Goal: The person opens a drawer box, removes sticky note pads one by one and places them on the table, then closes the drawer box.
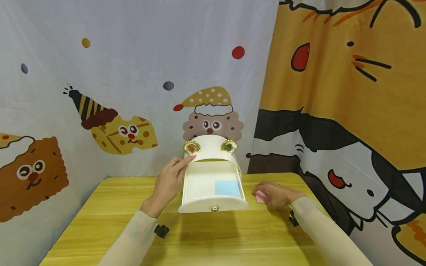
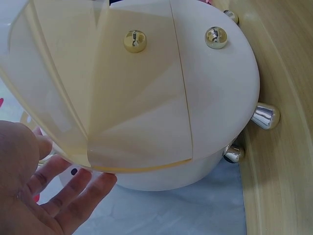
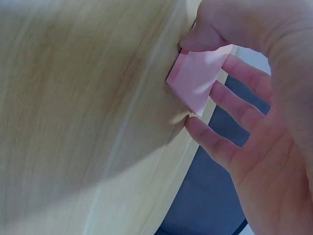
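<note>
Holding pink pad [image 1: 262, 197] by edges: right hand [image 1: 279, 194], gap to pulled-out drawer [image 1: 197, 205].

With twelve at the table's far edge, the box [image 1: 210, 145] stands on the table [image 1: 110, 221], its drawer [image 1: 199, 179] extending toward six o'clock. Inside the drawer, a paper square [image 1: 227, 188] lies at four o'clock; the knob [image 1: 215, 208] sits on its front at six. The left hand [image 1: 169, 181] is at the drawer's nine o'clock, fingertips touching the box. At three, apart from the drawer, the right hand [image 1: 277, 194] holds a small pad [image 1: 262, 197]. A cloth [image 1: 126, 81] hangs behind, at twelve.
</note>
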`<state>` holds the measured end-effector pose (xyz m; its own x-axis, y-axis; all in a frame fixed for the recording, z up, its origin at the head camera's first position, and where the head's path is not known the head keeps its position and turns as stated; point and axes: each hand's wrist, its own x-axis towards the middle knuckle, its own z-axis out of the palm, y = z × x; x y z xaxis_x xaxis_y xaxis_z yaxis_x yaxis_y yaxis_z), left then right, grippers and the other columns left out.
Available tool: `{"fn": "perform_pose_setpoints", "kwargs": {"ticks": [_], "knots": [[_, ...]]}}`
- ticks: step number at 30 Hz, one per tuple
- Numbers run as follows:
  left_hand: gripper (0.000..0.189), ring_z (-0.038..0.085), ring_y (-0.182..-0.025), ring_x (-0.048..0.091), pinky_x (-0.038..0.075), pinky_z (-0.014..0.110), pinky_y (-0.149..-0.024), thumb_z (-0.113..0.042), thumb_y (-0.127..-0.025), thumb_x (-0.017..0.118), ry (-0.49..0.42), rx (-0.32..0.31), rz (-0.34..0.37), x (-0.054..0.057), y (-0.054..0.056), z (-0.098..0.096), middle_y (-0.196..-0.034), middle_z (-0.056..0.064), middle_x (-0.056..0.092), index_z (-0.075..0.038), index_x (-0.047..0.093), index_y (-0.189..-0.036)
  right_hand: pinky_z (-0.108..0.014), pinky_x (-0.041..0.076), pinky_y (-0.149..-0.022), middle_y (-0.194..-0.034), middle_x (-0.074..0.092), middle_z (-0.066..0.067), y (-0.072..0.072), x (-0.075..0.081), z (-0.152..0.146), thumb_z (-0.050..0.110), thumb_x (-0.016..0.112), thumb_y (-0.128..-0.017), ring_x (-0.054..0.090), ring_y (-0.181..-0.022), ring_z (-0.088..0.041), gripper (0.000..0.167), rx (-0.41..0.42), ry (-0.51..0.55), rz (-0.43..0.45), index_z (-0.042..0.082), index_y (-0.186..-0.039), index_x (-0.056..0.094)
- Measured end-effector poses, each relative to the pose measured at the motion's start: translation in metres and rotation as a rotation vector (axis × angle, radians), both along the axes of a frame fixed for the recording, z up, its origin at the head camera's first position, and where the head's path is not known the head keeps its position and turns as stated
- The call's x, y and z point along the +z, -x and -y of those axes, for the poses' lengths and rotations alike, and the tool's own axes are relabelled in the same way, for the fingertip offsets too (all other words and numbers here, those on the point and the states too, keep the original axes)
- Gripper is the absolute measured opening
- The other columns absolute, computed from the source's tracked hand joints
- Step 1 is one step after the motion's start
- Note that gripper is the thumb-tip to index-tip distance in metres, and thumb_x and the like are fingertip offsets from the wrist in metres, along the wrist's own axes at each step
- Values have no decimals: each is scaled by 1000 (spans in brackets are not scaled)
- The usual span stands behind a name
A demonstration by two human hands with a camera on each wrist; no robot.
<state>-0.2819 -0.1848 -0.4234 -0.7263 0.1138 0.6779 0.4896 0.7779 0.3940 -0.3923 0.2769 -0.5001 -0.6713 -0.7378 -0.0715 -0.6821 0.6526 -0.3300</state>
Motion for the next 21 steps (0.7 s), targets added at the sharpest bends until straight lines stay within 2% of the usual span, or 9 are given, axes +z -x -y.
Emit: {"fn": "perform_pose_setpoints", "kwargs": {"ticks": [7, 15, 21], "knots": [[46, 12, -72, 48, 40, 26, -60, -11, -117, 70, 1, 7, 12, 0, 0, 0, -109, 6, 71, -29, 74, -160, -76, 46, -130, -165, 67, -12, 1, -3, -4, -6, 87, -84, 61, -154, -47, 74, 6, -5, -1, 15, -154, 72], [46, 12, -72, 47, 40, 26, -60, -12, -118, 70, 2, 10, 17, -1, 1, 0, -109, 6, 71, -30, 74, -160, -78, 46, -129, -165, 66, -14, 0, -5, -6, -4, 88, -85, 61, -154, -49, 73, 18, 19, 3, 14, -154, 72], [45, 13, -73, 49, 41, 26, -61, -13, -119, 69, 3, 11, 19, 0, 0, 0, -110, 6, 71, -29, 74, -160, -77, 44, -131, -166, 66, -11, 0, -3, -6, -4, 88, -86, 60, -155, -47, 74, -14, 19, 13, 12, -156, 71]]}}
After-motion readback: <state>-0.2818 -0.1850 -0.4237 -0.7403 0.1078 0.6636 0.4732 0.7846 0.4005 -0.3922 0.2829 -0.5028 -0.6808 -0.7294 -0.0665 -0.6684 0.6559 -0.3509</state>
